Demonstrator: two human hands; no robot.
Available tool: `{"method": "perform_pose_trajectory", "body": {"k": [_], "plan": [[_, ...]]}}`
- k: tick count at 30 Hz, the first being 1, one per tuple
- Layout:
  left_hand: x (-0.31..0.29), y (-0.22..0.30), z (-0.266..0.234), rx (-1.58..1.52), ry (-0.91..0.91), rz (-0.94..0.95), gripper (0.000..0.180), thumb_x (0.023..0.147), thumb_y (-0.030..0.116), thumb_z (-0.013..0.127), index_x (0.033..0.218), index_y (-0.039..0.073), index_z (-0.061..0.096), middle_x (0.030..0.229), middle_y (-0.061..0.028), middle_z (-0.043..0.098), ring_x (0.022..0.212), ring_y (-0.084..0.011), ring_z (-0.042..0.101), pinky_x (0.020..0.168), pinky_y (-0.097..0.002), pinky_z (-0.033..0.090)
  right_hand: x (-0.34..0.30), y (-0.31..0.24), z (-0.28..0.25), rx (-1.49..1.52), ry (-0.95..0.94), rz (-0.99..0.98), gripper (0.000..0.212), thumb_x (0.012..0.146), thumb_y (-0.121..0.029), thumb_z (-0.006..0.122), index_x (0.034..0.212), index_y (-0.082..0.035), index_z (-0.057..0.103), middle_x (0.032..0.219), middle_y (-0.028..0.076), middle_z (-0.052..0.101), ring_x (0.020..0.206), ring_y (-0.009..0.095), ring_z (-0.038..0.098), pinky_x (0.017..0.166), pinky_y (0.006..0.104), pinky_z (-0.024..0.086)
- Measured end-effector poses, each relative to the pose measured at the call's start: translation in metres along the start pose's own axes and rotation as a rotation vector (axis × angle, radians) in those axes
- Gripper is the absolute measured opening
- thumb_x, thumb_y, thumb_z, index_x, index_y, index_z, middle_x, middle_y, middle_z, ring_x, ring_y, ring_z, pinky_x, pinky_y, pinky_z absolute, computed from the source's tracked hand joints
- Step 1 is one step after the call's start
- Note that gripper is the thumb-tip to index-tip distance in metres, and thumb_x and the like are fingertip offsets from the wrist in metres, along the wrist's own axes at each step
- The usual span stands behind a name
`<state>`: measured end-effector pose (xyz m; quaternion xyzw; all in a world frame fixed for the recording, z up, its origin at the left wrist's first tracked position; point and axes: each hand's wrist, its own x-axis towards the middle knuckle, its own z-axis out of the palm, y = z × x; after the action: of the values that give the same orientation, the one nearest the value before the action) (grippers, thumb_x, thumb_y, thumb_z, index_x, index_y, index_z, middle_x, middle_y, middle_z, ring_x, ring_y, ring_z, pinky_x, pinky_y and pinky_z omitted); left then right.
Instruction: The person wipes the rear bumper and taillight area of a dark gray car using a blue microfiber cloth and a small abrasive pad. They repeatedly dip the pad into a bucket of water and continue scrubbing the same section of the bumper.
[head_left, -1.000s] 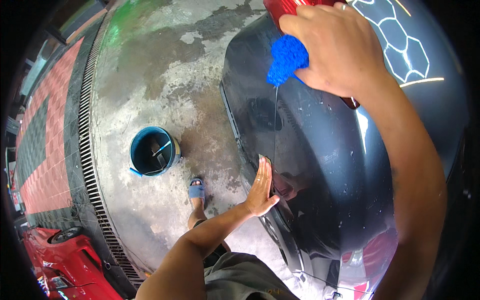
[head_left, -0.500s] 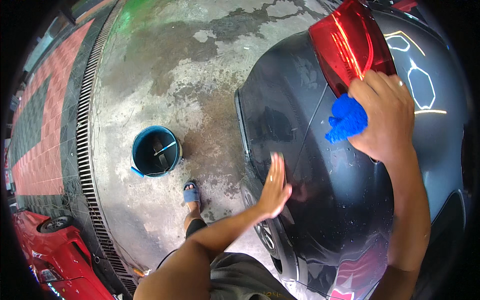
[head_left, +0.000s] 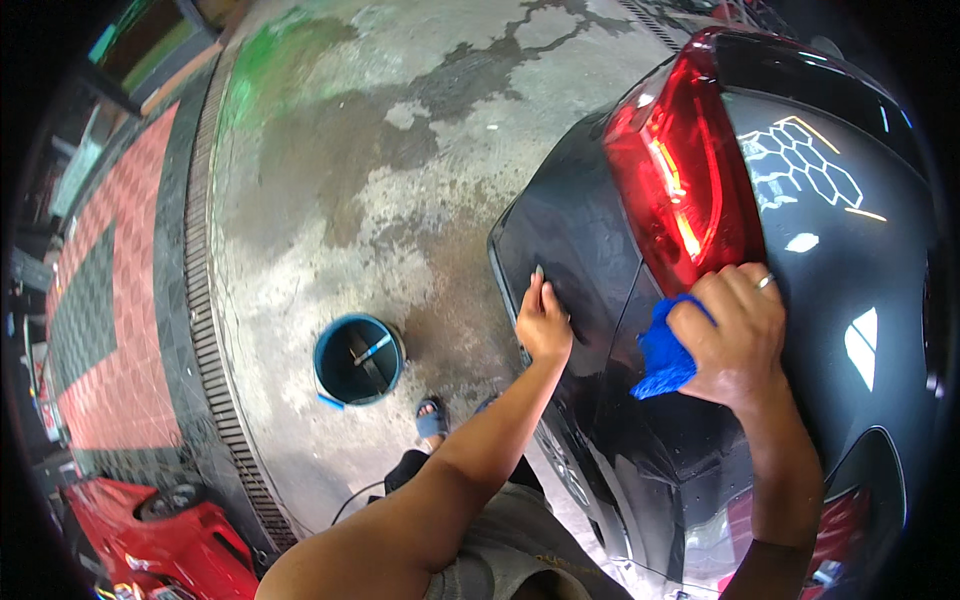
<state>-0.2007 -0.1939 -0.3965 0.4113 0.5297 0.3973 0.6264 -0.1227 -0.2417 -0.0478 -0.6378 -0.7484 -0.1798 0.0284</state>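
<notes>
A dark grey car (head_left: 590, 225) with water drops on its paint stands at the right. In my right hand (head_left: 735, 335) is a bunched blue cloth (head_left: 665, 350), pressed at the lower end of the red tail light (head_left: 690, 170). My left hand (head_left: 545, 325) is at the rear corner of the bodywork, its fingers drawn together and pointing away from me. A small greyish tip shows at those fingertips, too small to name. Whether this hand touches the paint I cannot tell.
On the wet concrete floor (head_left: 300, 200) at my left stands a blue bucket (head_left: 328, 385) with a blue-and-white handled tool (head_left: 372, 350) inside. A drain grate (head_left: 205, 290) runs beyond it, along red and grey tiles (head_left: 130, 330). A red car (head_left: 165, 545) is at lower left.
My right hand with the cloth has slid nearer along the tail light's edge. The left hand has gone from flat and outstretched to drawn-in fingers, and the view has shifted.
</notes>
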Motion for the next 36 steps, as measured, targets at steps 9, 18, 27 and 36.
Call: {"method": "perform_pose_trajectory", "body": {"k": [9,18,27,36], "plan": [[0.169,0.061,-0.097,-0.215,-0.236,-0.395,0.019,0.109,0.030,0.069,0.120,0.014,0.069,0.099,-0.0016,0.068,0.086,-0.0208,0.068,0.085,-0.0415,0.063,0.008,0.020,-0.016,0.050,0.059,0.053,0.015,0.074,-0.026,0.071,0.070,-0.022,0.056,0.073,0.000,0.047,0.068,0.019,0.055,0.069,0.0382,0.045],[0.261,0.266,-0.034,-0.553,-0.749,-0.610,0.084,0.109,0.069,0.050,0.149,-0.005,0.056,0.144,-0.0202,0.068,0.135,-0.0384,0.063,0.114,-0.0532,0.053,0.016,0.023,-0.004,-0.058,0.128,0.142,0.013,0.072,-0.029,0.075,0.078,-0.027,0.063,0.079,-0.004,0.057,0.071,0.016,0.061,0.072,0.0366,0.051],[0.389,0.324,0.084,-0.147,-1.292,-0.524,0.051,0.111,0.029,0.060,0.150,-0.004,0.057,0.150,-0.0169,0.065,0.141,-0.0350,0.061,0.127,-0.0546,0.042,0.127,-0.049,0.081,-0.348,0.864,1.301,0.039,0.091,-0.027,0.090,0.107,-0.008,0.060,0.111,0.017,0.067,0.106,0.033,0.068,0.088,0.0506,0.057],[0.428,0.319,0.085,0.452,-1.749,-1.497,0.081,0.110,0.064,0.057,0.164,0.006,0.043,0.164,-0.0175,0.051,0.153,-0.0329,0.050,0.116,-0.0489,0.053,0.340,-0.071,0.211,-0.150,0.989,1.708,0.053,0.081,-0.031,0.098,0.110,-0.007,0.060,0.113,0.018,0.065,0.103,0.035,0.067,0.091,0.0469,0.054]]}}
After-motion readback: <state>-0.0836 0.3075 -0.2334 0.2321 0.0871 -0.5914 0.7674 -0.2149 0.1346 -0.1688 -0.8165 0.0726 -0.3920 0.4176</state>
